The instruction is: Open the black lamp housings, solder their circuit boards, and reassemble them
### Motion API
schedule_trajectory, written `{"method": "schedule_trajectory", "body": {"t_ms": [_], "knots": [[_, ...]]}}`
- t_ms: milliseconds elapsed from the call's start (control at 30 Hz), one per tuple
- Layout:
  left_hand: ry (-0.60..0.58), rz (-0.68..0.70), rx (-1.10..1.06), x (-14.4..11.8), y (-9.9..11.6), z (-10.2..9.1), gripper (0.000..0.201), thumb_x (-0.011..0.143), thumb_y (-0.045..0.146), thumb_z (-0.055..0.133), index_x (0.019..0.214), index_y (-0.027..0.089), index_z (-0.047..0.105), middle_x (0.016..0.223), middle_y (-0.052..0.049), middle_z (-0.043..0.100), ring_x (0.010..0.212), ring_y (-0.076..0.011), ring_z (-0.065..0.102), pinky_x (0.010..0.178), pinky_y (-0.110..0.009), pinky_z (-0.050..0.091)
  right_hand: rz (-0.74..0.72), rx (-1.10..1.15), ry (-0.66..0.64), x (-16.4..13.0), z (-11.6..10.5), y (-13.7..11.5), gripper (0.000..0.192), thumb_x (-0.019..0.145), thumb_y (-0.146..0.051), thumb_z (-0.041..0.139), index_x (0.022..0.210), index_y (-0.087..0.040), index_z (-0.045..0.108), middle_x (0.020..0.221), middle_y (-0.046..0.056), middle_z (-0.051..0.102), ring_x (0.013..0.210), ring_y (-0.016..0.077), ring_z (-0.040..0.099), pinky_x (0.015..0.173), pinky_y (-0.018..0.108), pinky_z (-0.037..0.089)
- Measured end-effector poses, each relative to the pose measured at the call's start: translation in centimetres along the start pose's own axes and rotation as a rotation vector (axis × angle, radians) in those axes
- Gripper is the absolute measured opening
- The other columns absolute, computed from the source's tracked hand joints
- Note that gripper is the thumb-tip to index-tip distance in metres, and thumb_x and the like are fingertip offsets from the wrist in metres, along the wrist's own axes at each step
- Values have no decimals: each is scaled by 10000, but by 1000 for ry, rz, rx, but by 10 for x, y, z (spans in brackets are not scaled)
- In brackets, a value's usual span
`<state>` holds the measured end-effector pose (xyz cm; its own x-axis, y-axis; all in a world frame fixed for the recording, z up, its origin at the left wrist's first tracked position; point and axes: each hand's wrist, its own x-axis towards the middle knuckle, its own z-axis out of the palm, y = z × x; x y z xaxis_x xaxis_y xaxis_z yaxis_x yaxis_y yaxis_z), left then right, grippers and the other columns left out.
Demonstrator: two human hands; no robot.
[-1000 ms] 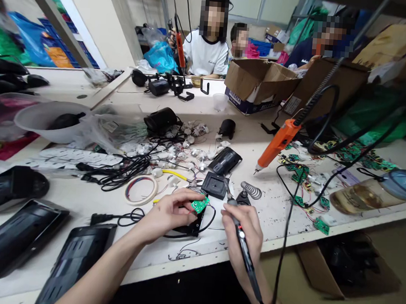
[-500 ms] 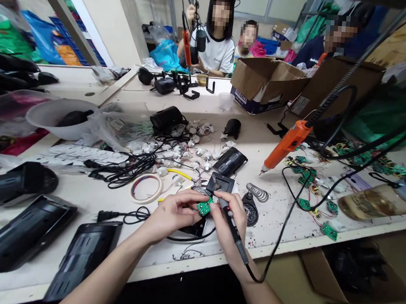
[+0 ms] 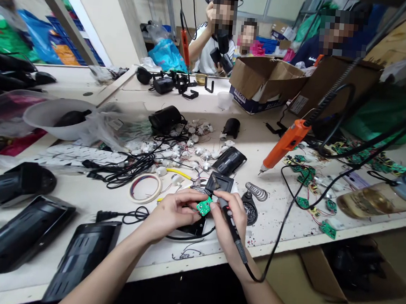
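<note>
In the head view, a small green circuit board (image 3: 204, 206) was pinched between the fingertips of the left hand (image 3: 170, 212), held just above the near edge of the desk (image 3: 281, 224). A black soldering iron (image 3: 230, 224) was gripped like a pen in the right hand (image 3: 231, 220), its fingers pressed together around the shaft and its tip brought up against the right edge of the board. The iron's black cord (image 3: 283, 210) was seen trailing off the near edge and looping back up to the right. A black plastic part (image 3: 193, 226) lay under the left hand's fingers. Just beyond the hands, a square black cover (image 3: 220, 182) and a coiled wire stand (image 3: 255, 191) were placed, with a roll of tape (image 3: 145, 188) to the left. An orange electric screwdriver (image 3: 284, 144) was hung tilted above the right part of the desk, over loose green boards (image 3: 302, 203). Black housings (image 3: 20, 236) were laid at the near left. At the far end, other people were seated behind a cardboard box (image 3: 265, 79).
</note>
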<state>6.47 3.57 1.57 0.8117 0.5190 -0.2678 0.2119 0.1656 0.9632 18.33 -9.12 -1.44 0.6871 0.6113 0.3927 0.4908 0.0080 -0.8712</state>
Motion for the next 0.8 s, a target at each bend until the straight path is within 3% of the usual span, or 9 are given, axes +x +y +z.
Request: {"method": "schedule_trajectory", "body": {"t_ms": [200,333,633,800], "knots": [[-3,31,-12,1,-3,-2,437,614,192,801,1049,205,768,1166,-69,619,841,-131,571,744,-252,536,-24,6,4,1,0,-4,192,906,-162,573,1065,-218,665,946,40,627,871,170,629,776,284,521],[-47,66,13,0,-5,-5,331,667,202,774,997,231,789,1179,-65,599,893,-149,581,757,-248,530,-25,21,1,3,0,-7,198,911,-162,567,1076,-221,660,959,40,622,870,165,630,764,277,520],[-55,52,29,0,-4,-5,317,674,223,768,990,220,782,1154,-60,587,790,-123,546,706,-254,521,-32,10,0,4,4,-7,187,913,-177,570,1069,-222,663,960,45,629,865,176,635,750,291,528],[-40,45,-31,1,-4,-5,340,636,201,793,975,227,791,1138,-53,598,794,-117,557,737,-261,518,-75,-28,35,3,-6,-8,169,934,-212,587,1084,-217,666,956,42,618,874,173,623,789,300,520]]}}
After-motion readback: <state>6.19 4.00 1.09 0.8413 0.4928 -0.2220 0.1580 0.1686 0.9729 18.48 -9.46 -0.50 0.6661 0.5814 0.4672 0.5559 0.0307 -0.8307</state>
